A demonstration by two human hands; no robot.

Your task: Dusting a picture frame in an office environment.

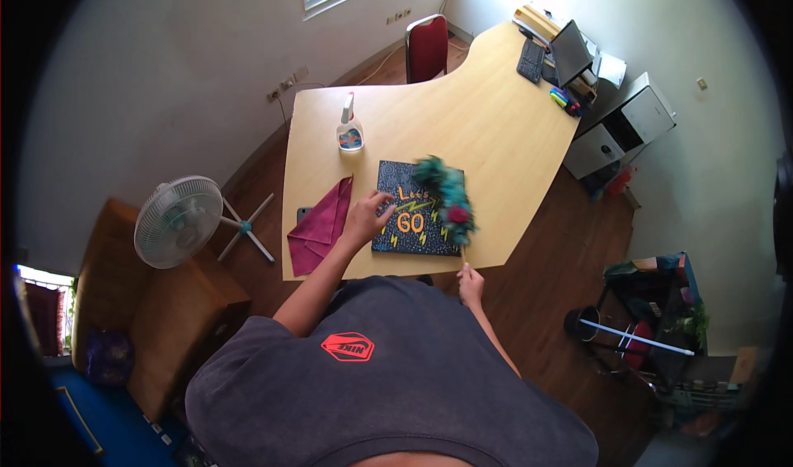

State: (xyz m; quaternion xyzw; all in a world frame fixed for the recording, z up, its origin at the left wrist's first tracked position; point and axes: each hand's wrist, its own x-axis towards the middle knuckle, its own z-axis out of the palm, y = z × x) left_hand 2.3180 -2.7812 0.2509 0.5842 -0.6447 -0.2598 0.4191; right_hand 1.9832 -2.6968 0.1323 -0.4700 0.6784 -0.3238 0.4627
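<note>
My right hand (471, 285) is closed around the thin handle of a green and teal duster (447, 188) with a red patch. The duster's fluffy head, partly blurred, lies over the right part of a dark painted canvas (393, 179) that has orange lettering and yellow lightning bolts. My left hand (370, 214) is at the canvas's left edge, fingers apart and holding nothing; whether it touches the canvas I cannot tell. A folded maroon cloth (319, 231) lies left of that hand, partly covering a dark phone-like object (303, 213). Beyond them a white spray bottle (350, 132) stands upright.
The wooden desk (421, 113) curves away to the right, bearing a keyboard (531, 60), a monitor (570, 51) and several markers (565, 102). Behind it is a red chair (426, 48). A standing fan (179, 221) and a brown sofa (167, 324) are at the left.
</note>
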